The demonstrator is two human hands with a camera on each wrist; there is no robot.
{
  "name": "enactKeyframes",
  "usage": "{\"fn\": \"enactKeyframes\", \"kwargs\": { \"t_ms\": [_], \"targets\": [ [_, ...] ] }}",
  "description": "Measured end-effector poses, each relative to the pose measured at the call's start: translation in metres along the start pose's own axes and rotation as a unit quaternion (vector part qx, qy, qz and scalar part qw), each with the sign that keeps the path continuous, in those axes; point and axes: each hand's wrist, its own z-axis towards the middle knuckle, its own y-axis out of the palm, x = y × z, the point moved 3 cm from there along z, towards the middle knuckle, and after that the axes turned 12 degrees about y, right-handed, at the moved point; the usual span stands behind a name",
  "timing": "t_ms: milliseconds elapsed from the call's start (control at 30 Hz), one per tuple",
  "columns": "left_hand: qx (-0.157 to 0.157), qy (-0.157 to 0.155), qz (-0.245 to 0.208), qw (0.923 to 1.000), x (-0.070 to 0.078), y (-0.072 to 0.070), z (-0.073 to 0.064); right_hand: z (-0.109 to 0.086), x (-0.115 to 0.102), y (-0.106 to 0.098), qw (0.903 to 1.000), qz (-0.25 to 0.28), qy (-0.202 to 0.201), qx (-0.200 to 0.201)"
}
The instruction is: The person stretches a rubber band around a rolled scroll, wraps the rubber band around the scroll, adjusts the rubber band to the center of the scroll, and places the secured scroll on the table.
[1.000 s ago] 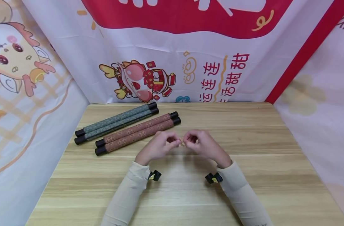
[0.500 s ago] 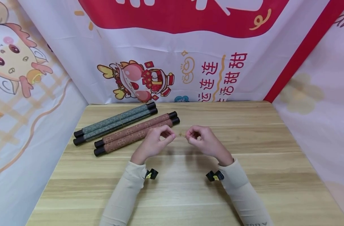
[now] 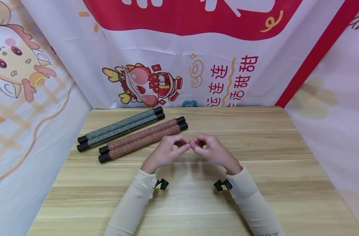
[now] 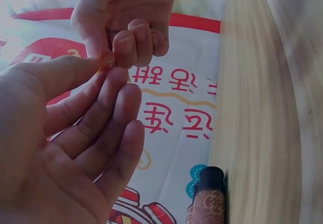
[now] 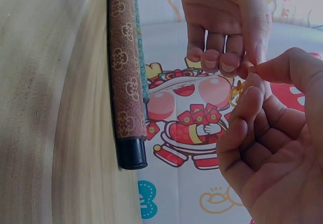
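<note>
Above the middle of the table, my left hand (image 3: pixel 167 152) and right hand (image 3: pixel 212 151) meet at the fingertips. A small yellowish rubber band (image 5: pixel 236 93) dangles in thin loops at the fingers in the right wrist view. Thumb and index finger of each hand pinch it, and most of it is hidden between them. In the left wrist view, a bit of the amber band (image 4: pixel 107 59) shows at the touching tips. To the left of the hands lie two reddish-brown patterned scrolls (image 3: pixel 144 139) with black end knobs, side by side, close to my left hand.
Behind the brown scrolls lies a pair of green patterned scrolls (image 3: pixel 123 127), with a thin band around their middle. The wooden table (image 3: pixel 256 196) ends at a printed cloth backdrop (image 3: pixel 173 46); cloth walls stand on both sides.
Half a second ago the hands were drawn apart with the rubber band between them; now their fingertips are back together. The scrolls have stayed in place.
</note>
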Motion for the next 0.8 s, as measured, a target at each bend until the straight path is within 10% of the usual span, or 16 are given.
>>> {"fn": "enactKeyframes", "kwargs": {
  "t_ms": [300, 533, 800],
  "targets": [
    [0.053, -0.075, -0.039, 0.995, -0.0019, 0.0033, -0.0011, 0.0004, -0.0023, 0.0018, 0.9996, -0.01, -0.015, 0.021],
    [0.124, -0.074, -0.016, 0.9893, -0.0006, 0.006, 0.0007, 0.0012, -0.0027, 0.0048, 0.9984, -0.005, -0.018, 0.053],
    [0.074, -0.045, 0.0, 0.9962, -0.0036, 0.0087, 0.0011, 0.0036, 0.0025, 0.0057, 0.9971, 0.012, 0.023, 0.071]
  ]
}}
